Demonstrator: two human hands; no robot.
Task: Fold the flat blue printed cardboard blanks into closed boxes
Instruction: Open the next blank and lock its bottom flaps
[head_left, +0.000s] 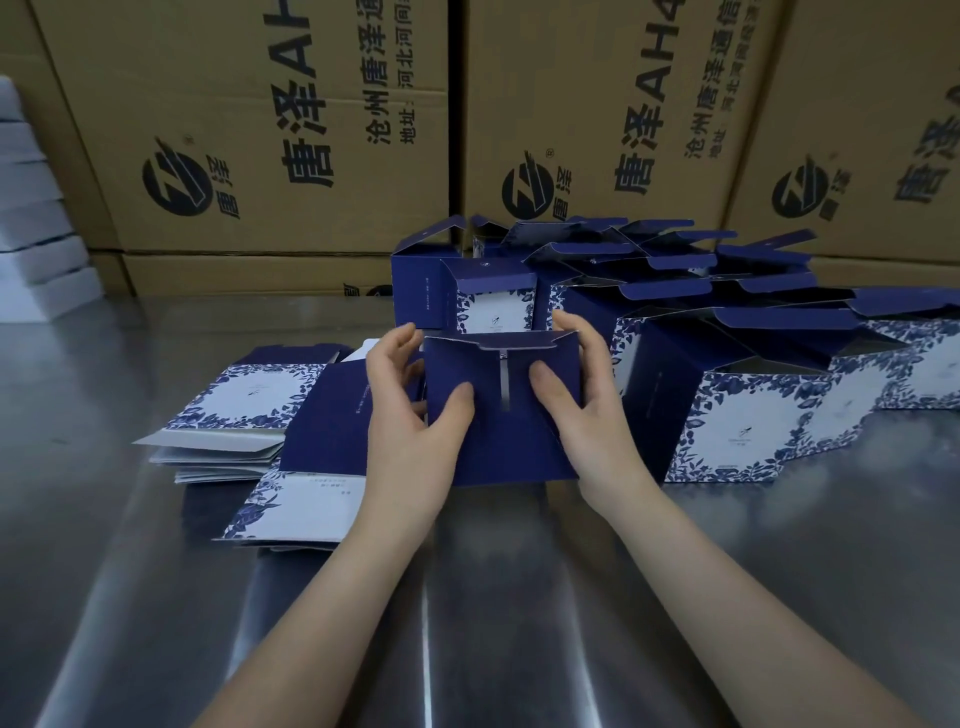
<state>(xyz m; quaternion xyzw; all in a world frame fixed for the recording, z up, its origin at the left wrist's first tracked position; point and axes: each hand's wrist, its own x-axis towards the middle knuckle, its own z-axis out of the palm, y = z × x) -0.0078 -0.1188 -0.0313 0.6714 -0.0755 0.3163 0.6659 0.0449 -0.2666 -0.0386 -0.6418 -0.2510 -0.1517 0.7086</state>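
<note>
A dark blue box (511, 447) stands in the middle of the steel table, its folded flap end facing me. My left hand (410, 410) grips its left side, thumb pressing the flap panel, fingers curled round the far edge. My right hand (582, 395) grips the right side the same way, thumb on the flap next to the centre slit. A pile of flat blue-and-white printed blanks (260, 415) lies just left of the box.
Several folded boxes with open top flaps (727, 332) crowd the table behind and to the right. Large brown shipping cartons (291, 130) wall off the back. White stacked items (36, 249) sit at the far left. The steel table (467, 597) stretches toward me.
</note>
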